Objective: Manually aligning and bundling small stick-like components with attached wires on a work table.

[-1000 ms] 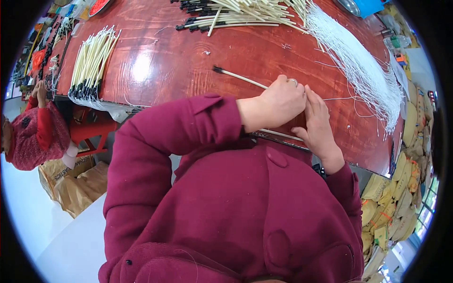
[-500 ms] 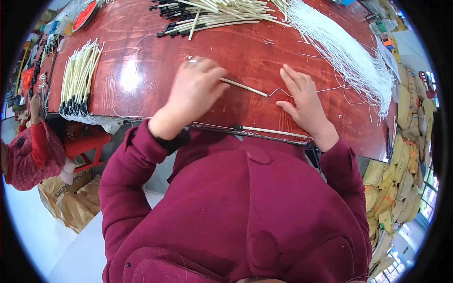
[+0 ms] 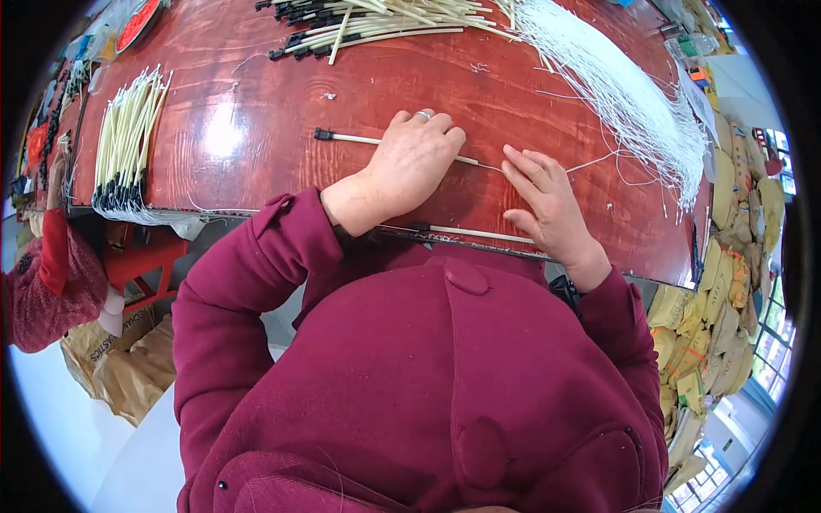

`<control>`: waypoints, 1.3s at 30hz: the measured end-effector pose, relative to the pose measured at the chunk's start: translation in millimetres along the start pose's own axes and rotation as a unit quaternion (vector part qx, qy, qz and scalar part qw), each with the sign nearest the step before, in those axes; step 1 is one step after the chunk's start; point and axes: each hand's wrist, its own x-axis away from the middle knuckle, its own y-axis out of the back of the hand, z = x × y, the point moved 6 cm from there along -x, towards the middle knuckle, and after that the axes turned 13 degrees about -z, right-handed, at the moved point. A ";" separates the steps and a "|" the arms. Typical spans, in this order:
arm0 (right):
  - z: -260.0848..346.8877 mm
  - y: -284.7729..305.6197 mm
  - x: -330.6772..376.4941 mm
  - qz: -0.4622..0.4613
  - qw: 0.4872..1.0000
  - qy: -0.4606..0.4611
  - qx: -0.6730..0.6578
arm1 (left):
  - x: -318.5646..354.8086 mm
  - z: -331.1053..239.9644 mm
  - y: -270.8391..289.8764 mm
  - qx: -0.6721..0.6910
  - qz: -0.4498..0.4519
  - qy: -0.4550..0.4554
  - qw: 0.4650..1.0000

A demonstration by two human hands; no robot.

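While rod [image 3: 355, 138] lies under left hand [image 3: 416, 161], right hand [image 3: 547, 198] is beyond its end.

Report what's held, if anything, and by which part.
Left hand covers the pale stick midway; right hand, the white thread. Whether either is gripped cannot be told.

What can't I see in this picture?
All in the head view:
Cream stick: its middle is under the left hand.
White thread: part is behind the right hand.
Heap of cream sticks: cut by the top edge.
Co-worker: cut by the dark left rim.
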 end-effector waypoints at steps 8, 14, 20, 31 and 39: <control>17.2 -8.7 -6.2 0.003 1.000 0.018 0.012 | 0.5 1.7 8.5 -0.014 0.011 0.005 1.000; 23.5 -6.3 -9.9 0.019 1.000 0.005 0.000 | -5.4 -22.0 -10.2 0.027 -0.005 -0.004 1.000; 20.4 4.7 12.9 -0.041 0.998 -0.048 0.010 | -14.4 -42.9 -23.7 0.049 -0.008 -0.038 0.998; 3.1 9.3 -17.0 -0.118 0.991 -0.058 -0.038 | -2.2 -28.1 -1.8 0.097 -0.037 0.012 0.995; 2.2 11.3 -18.9 -0.148 0.987 -0.028 -0.057 | 0.3 -30.6 7.0 0.129 -0.048 0.011 0.990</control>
